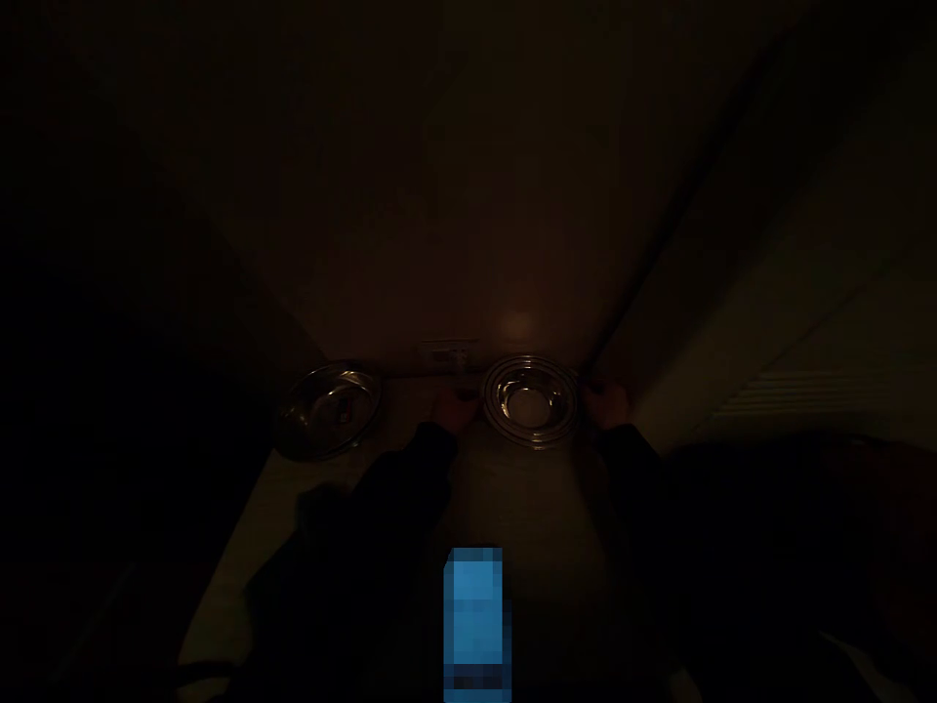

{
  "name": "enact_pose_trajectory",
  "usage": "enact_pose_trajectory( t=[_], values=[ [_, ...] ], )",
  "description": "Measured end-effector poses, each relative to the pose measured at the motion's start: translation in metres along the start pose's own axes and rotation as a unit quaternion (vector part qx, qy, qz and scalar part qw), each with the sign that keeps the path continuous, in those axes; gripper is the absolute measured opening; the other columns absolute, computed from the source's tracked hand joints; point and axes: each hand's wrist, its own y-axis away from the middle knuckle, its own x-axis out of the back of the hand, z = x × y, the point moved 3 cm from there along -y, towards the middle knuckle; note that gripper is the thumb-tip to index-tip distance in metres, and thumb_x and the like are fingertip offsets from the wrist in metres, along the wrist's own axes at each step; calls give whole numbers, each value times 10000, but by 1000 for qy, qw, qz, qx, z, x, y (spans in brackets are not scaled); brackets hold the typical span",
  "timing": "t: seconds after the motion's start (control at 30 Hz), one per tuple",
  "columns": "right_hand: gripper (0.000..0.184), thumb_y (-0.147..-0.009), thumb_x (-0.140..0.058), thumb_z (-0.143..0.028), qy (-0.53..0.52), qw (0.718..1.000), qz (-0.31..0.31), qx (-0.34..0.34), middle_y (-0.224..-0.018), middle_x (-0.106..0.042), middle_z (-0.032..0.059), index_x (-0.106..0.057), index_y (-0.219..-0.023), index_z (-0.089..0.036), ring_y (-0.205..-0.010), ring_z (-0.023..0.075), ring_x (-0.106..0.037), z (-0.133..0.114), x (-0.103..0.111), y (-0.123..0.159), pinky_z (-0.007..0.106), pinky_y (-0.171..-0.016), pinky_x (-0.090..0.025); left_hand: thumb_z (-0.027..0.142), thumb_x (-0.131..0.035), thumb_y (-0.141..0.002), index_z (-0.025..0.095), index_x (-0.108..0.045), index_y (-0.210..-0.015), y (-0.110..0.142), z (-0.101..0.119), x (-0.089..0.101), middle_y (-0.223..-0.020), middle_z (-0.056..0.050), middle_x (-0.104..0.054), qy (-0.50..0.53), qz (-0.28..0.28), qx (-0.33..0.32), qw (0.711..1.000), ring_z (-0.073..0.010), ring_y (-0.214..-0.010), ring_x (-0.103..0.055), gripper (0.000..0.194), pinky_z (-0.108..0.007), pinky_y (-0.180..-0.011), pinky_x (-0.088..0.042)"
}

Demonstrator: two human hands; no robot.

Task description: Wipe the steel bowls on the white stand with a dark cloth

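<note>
The picture is very dark. A round, shiny metal bowl (528, 406) with several rings at its rim, perhaps a nested stack, stands on a pale wood-look surface. My left hand (455, 408) is at its left edge and my right hand (607, 402) at its right edge, so the bowl sits between them. Both hands look curled against the rim, though the finger details are mostly lost in shadow. Left of my left hand, a second metal bowl (329, 410) seems tilted, its inside catching some light.
A wall-like panel (468, 244) rises behind the bowls, with a small socket-like fitting (449, 353) low on it. The pale surface (512, 498) ends at a slanted left edge. A pixelated blue rectangle (477, 615) glows at the bottom centre. Slatted lines (776, 391) show at right.
</note>
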Motion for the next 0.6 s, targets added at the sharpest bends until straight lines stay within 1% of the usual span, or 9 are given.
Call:
enact_pose_trajectory(
  t=[0.13,0.2,0.3,0.33,0.37,0.4,0.43,0.5,0.6],
  values=[
    [383,-779,-456,-299,35,999,-6,0,-983,-663,152,-642,-1054,-107,-938,281,-605,-7,6,6,358,-796,-460,216,-584,-719,68,-666,-915,2,3,-1,-947,-132,-682,4,2,-11,1000,-205,-850,-639,259,-285,-735,-503],
    [397,-791,-431,-274,64,998,-1,29,-1001,-646,179,-619,-1084,-84,-953,298,-591,-16,12,16,394,-818,-444,255,-591,-715,49,-658,-931,8,7,2,-972,-151,-670,4,17,-20,1000,-219,-875,-630,306,-297,-758,-494],
    [412,-788,-417,-249,90,984,57,141,-1050,-609,197,-587,-1112,-60,-985,291,-562,-36,25,41,406,-852,-425,306,-566,-736,43,-602,-1050,32,11,19,-1049,-159,-637,18,56,-35,998,-206,-847,-635,412,-298,-749,-495],
    [406,-786,-418,-253,79,977,83,182,-1063,-600,190,-588,-1103,-64,-986,277,-559,-43,29,52,396,-858,-426,313,-555,-744,56,-585,-1081,44,12,28,-1054,-145,-637,28,68,-40,996,-188,-823,-640,425,-286,-738,-498],
    [396,-787,-421,-264,56,970,101,215,-1074,-594,176,-591,-1093,-78,-983,263,-558,-50,32,64,384,-857,-430,315,-541,-755,55,-583,-1083,58,12,38,-1007,-140,-653,59,69,-51,995,-178,-784,-645,421,-281,-717,-503],
    [385,-791,-421,-281,27,965,108,238,-1075,-596,159,-594,-1082,-99,-972,250,-563,-57,34,75,373,-849,-439,316,-536,-757,58,-583,-1081,72,11,50,-986,-134,-659,83,69,-54,993,-172,-751,-648,417,-279,-698,-508],
    [373,-797,-419,-300,-2,963,100,252,-1066,-604,139,-595,-1074,-122,-957,238,-571,-63,33,86,364,-834,-450,318,-545,-749,67,-588,-1076,88,8,63,-989,-124,-659,93,80,-57,991,-169,-751,-647,414,-276,-695,-509],
    [349,-801,-425,-323,-49,961,41,270,-1046,-623,102,-595,-1062,-166,-948,226,-581,-78,25,106,350,-815,-464,336,-554,-739,87,-602,-1065,118,-5,93,-965,-107,-670,71,111,-44,990,-180,-765,-645,413,-284,-699,-508],
    [313,-798,-438,-307,-60,947,-131,286,-996,-654,70,-605,-1037,-194,-906,213,-605,-102,-6,135,328,-784,-480,379,-520,-756,144,-623,-1050,158,-39,137,-987,-83,-668,-55,206,-18,977,-208,-897,-617,390,-306,-806,-469]
  ],
)
